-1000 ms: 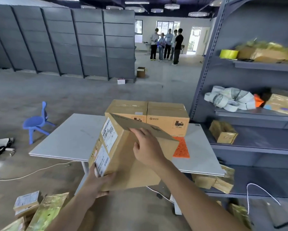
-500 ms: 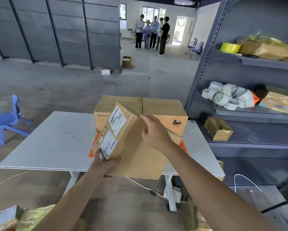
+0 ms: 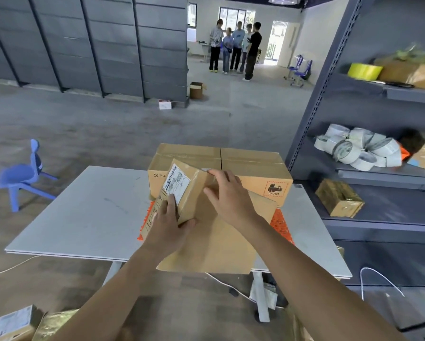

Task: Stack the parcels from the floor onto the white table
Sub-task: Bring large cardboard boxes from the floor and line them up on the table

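Observation:
I hold a brown cardboard parcel tilted over the near edge of the white table. My left hand grips its left labelled side, thumb on the top face. My right hand lies over its far top edge, fingers curled on it. Behind it on the table stand two larger brown boxes side by side, on an orange mat. On the floor at the bottom left lie a small labelled parcel and a gold-wrapped parcel.
A grey shelving unit stands to the right of the table, holding tape rolls and a wrapped box. A blue plastic chair is on the left. White cables run on the floor. Several people stand far behind.
The parcel has been carried forward and up from in front of the table to over its near edge. My left hand shifted from the bottom corner onto the labelled side.

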`<state>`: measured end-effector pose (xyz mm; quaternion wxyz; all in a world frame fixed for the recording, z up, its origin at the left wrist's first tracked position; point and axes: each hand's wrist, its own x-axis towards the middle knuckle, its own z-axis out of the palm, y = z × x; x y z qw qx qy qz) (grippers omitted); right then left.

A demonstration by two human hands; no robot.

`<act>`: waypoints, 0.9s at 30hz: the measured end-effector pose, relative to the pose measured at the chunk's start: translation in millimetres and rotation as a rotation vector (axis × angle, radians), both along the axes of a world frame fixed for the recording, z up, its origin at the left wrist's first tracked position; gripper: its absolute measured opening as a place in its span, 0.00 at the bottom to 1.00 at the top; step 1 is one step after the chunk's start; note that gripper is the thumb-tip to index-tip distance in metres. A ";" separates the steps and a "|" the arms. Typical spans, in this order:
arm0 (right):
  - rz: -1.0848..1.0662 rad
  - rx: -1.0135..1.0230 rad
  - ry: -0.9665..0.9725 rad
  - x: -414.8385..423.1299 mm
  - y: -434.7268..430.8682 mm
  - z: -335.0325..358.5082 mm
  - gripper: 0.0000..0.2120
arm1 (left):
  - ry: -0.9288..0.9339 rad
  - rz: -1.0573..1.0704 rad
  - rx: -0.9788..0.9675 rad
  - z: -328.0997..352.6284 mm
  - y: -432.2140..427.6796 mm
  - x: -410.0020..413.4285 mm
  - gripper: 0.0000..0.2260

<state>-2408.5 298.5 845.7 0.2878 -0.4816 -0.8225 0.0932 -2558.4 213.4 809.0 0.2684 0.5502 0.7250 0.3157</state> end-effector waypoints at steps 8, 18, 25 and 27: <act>-0.216 -0.406 0.081 82.4 47.5 -69.5 0.38 | 0.053 0.046 -0.069 -12.0 6.4 -11.4 0.38; -0.311 -0.653 0.582 109.1 51.8 -109.8 0.50 | 0.078 0.095 -0.118 -11.3 16.2 -20.4 0.38; -0.206 -0.940 0.653 105.1 20.5 -157.8 0.22 | -0.032 0.134 -0.077 -20.9 10.8 -34.7 0.34; -0.217 -0.883 0.609 100.0 26.5 -140.0 0.21 | -0.043 0.210 -0.018 -17.3 17.5 -37.4 0.29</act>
